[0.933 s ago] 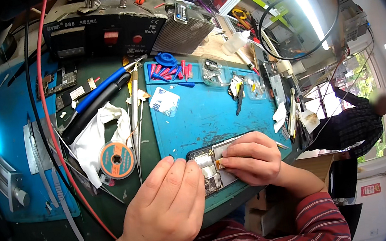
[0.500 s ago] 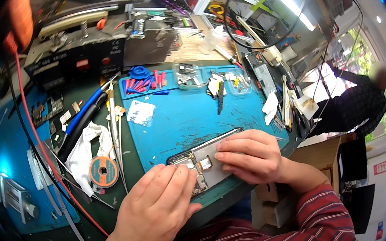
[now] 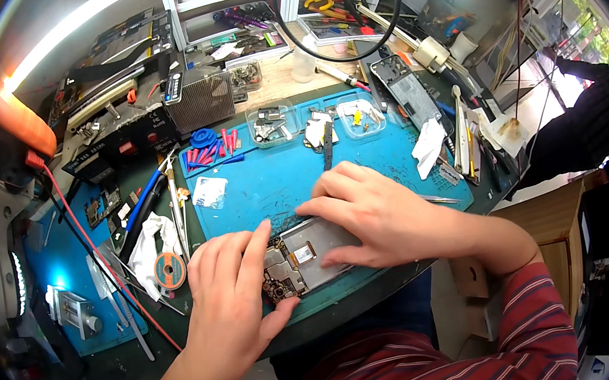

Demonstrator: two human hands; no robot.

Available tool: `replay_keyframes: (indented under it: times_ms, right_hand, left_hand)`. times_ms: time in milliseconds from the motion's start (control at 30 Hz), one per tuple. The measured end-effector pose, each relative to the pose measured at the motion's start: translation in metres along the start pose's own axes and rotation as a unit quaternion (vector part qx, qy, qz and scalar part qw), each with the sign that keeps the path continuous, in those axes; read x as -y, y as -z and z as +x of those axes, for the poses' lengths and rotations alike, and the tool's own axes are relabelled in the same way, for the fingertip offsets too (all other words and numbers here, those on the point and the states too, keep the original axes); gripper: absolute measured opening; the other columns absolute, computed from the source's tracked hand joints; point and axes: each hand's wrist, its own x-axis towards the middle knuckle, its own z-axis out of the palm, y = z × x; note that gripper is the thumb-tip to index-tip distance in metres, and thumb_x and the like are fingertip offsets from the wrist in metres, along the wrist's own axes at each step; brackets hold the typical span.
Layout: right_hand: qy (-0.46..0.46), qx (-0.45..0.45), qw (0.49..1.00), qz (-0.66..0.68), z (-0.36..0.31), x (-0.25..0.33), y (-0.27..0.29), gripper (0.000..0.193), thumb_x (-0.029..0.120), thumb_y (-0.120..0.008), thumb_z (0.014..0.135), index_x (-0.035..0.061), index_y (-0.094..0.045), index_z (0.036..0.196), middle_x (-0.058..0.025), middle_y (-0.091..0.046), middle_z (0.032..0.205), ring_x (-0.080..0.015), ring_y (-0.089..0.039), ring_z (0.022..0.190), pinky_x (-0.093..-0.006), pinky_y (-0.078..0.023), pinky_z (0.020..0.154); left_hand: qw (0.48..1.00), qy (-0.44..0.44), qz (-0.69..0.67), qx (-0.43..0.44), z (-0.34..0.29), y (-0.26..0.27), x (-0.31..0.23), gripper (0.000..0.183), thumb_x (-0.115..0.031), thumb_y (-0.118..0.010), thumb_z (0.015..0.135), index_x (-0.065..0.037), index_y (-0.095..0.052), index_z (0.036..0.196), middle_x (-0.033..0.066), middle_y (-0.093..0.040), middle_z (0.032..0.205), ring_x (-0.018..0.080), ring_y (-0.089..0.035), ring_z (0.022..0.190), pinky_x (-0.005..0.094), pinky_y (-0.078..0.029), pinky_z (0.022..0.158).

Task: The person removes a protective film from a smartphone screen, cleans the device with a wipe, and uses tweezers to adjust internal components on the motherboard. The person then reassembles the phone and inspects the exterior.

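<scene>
An opened phone lies on the near edge of the blue work mat, its inside facing up. Its circuit board shows at the left end; a bare silver-grey plate covers the rest. My left hand grips the left end, index fingertip by the far corner and thumb at the near corner. Across the right part spans my right hand, fingers along the far edge and thumb on the plate. That hand hides the phone's right end. Tweezers lie on the mat beyond my right forearm.
Clear boxes of small parts and pink-and-blue tools line the mat's far side. A wire spool and white cloth lie at left, near a red cable. Another phone frame rests at far right; a person is beyond.
My left fingers have moved off the circuit board to the phone's left end, showing more of the board. My right hand has shifted across to the far edge. The whole view has tilted.
</scene>
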Motion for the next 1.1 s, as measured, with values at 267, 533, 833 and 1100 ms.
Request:
replay_keyframes:
  times_ms: [267,533,833,1100]
  right_hand:
    - [-0.013,0.055,0.998,0.041,0.015,-0.004,0.006,0.039,0.028,-0.081,0.087,0.0056,-0.069,0.116,-0.0117,-0.065,0.111,-0.033,-0.061,0.112,-0.0447,-0.05,0.094]
    - [-0.027,0.006,1.0,-0.01,0.014,-0.006,0.001,0.053,0.036,-0.089,0.079,0.0082,-0.066,0.118,-0.0099,-0.062,0.113,-0.0304,-0.059,0.114,-0.0421,-0.047,0.095]
    - [-0.095,0.056,0.993,-0.051,0.025,-0.007,0.001,0.066,0.048,-0.093,0.072,0.0058,-0.063,0.113,-0.0116,-0.06,0.11,-0.0325,-0.058,0.113,-0.0436,-0.048,0.093]
    - [-0.097,0.099,0.986,-0.093,0.037,-0.004,0.004,0.077,0.056,-0.093,0.067,0.0012,-0.064,0.113,-0.014,-0.061,0.114,-0.033,-0.058,0.117,-0.0449,-0.051,0.091]
  left_hand:
    - [0.997,0.036,-0.064,-0.01,-0.002,-0.007,-0.012,0.093,-0.008,-0.087,0.076,0.002,-0.042,0.156,0.0192,-0.047,0.143,0.0397,-0.049,0.131,0.0472,-0.042,0.111]
    - [0.999,0.033,-0.032,0.001,-0.004,-0.005,-0.004,0.094,-0.011,-0.091,0.072,-0.001,-0.047,0.154,0.0172,-0.057,0.142,0.0374,-0.048,0.136,0.0474,-0.04,0.115]
    - [0.996,0.036,0.055,0.063,0.025,0.011,-0.007,0.078,-0.027,-0.097,0.066,0.003,-0.058,0.126,0.0171,-0.057,0.118,0.0373,-0.053,0.116,0.046,-0.045,0.102]
    - [0.967,0.08,0.142,0.195,0.052,0.013,-0.008,0.08,-0.046,-0.098,0.062,0.001,-0.058,0.113,0.0182,-0.057,0.114,0.0369,-0.053,0.114,0.0448,-0.043,0.1]
